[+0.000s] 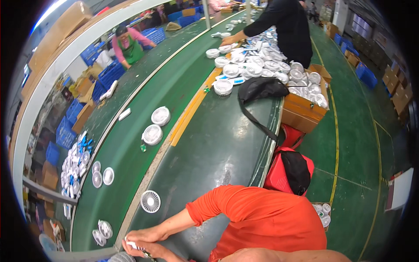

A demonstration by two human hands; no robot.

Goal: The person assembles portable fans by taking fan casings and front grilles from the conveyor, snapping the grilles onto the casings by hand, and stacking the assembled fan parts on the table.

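Both hands are close together at the near left end of the dark bench [209, 153]. My right hand [146, 235], reaching out of an orange-red sleeve, is closed on a small white plastic piece [132, 244]. Just below it, my left hand [152, 249] is closed around the same piece from the other side. A dark, thin shiny thing [147, 253] shows by the left fingers; its kind cannot be made out. Beyond the hands, a white round fan grille [150, 201] lies flat on the bench. A grey ribbed thing [122, 257] is partly cut off beside the hands.
A green conveyor belt [126, 174] runs alongside, carrying white fan heads [152, 134]. Many small fans [253, 65] are heaped farther up, near a co-worker in black [292, 30]. A black bag [262, 89], a full carton [301, 113] and a red container [279, 174] line the right edge.
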